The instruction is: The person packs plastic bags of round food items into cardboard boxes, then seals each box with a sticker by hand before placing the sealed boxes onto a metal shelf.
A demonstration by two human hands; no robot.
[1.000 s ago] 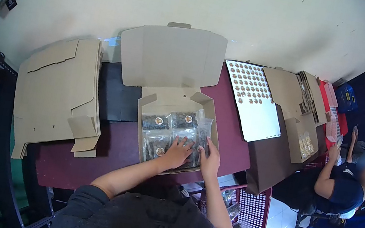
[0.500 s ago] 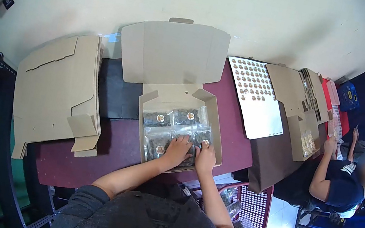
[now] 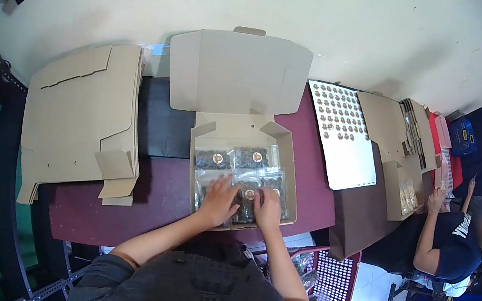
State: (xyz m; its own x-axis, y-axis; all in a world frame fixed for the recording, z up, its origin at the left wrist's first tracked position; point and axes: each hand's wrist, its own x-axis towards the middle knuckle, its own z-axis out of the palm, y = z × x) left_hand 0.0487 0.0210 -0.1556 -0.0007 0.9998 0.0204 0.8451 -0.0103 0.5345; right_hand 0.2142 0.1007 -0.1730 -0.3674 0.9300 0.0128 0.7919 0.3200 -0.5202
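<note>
An open cardboard box (image 3: 292, 179) stands in front of me with its lid (image 3: 241, 73) raised toward the wall. Inside lie several clear plastic bags (image 3: 212, 158) of dark pieces, each with a round sticker. My left hand (image 3: 220, 201) rests on the front-left bags, fingers spread, open. My right hand (image 3: 267, 212) is over the front-right bags, its fingers slightly bent and apart, touching the plastic. A middle bag (image 3: 248, 203) with its sticker shows between the two hands. Parts of the bags below my palms are hidden.
Flattened cardboard boxes (image 3: 80, 109) are stacked at left on the maroon table (image 3: 94, 215). A sticker sheet (image 3: 344, 149) and a smaller box (image 3: 399, 185) of small packets lie at right. A red basket (image 3: 333, 283) stands below. Another person (image 3: 451, 239) sits at far right.
My left hand has shifted left, and the hands are farther apart, uncovering the middle bag's sticker. The camera view has shifted slightly.
</note>
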